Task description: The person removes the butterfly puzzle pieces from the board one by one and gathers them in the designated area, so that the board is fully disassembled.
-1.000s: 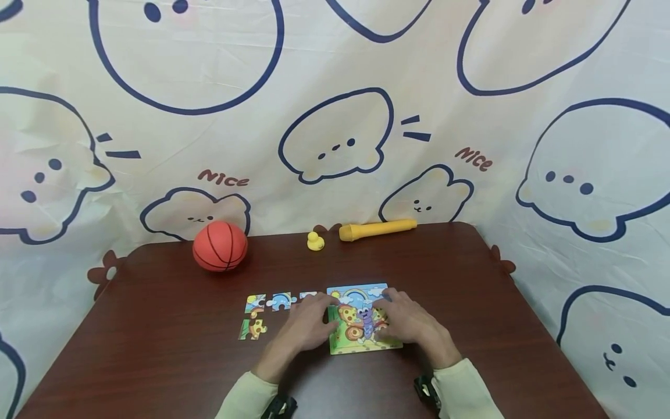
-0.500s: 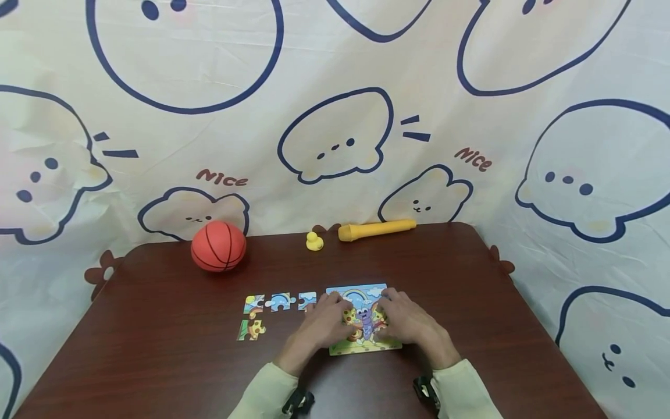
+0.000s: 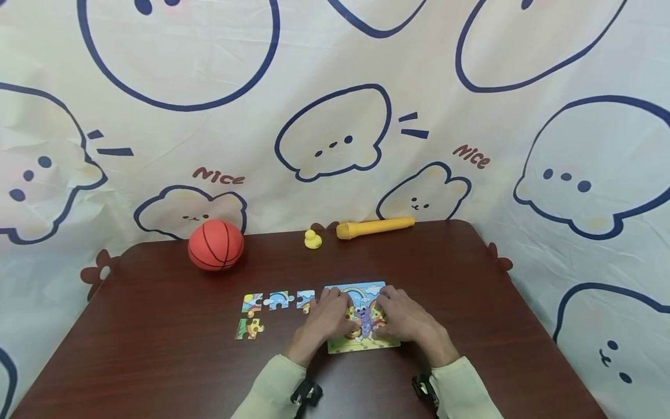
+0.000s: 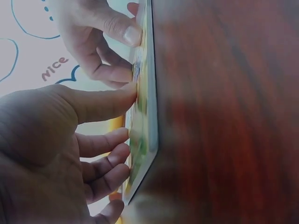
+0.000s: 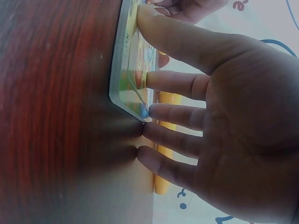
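Note:
A puzzle board (image 3: 363, 317) with a rainbow and a purple cartoon insect lies flat on the dark wooden table. My left hand (image 3: 327, 319) rests on its left side. In the left wrist view, the thumb (image 4: 105, 103) and bent fingers (image 4: 107, 161) touch the picture from above. Over the board's right side lies my right hand (image 3: 410, 319). The right wrist view has its thumb and two fingers (image 5: 175, 112) meeting the board, fairly straight, while the outer two reach the table beside it. Part of the picture is hidden under both hands.
Loose jigsaw pieces lie left of the board: a sun piece (image 3: 252, 302), a rainbow piece (image 3: 279, 299), a sky piece (image 3: 306, 299) and a green-yellow piece (image 3: 249, 329). Further back are a red toy basketball (image 3: 216, 245), a yellow duck (image 3: 312, 239) and a yellow toy microphone (image 3: 375, 227).
My left hand has slid right, from the board's left edge further over the picture, uncovering the sky piece. The right hand stays in place. The head view has shifted slightly.

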Demonstrator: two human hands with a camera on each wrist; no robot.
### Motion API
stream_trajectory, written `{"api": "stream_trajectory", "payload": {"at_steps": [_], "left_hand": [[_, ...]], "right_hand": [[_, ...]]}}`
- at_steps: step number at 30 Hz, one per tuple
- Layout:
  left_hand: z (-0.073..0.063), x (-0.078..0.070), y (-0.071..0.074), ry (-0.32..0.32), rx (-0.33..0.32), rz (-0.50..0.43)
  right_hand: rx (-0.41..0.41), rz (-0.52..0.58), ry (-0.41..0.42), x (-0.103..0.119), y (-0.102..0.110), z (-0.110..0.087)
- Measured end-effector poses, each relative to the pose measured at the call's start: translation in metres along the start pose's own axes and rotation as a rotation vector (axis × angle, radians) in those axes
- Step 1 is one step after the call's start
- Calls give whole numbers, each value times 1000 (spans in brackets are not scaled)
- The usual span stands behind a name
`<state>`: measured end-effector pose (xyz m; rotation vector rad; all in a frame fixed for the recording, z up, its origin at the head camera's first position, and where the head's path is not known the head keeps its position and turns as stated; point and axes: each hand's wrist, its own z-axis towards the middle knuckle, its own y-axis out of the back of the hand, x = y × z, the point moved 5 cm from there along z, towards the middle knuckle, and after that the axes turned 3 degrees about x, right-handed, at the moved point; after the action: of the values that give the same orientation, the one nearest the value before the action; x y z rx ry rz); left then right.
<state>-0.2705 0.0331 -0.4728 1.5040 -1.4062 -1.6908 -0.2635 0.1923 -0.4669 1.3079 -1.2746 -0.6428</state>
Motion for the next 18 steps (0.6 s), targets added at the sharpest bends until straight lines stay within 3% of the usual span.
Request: {"api": "stream_trajectory", "payload": {"at_steps": [6, 18], "left_hand": [[4, 1, 0, 15, 21, -22], [5, 2, 0, 5, 2, -31]], "right_hand": [[7, 2, -4, -1, 0, 0], [-4, -15, -3, 0, 0, 0]]}}
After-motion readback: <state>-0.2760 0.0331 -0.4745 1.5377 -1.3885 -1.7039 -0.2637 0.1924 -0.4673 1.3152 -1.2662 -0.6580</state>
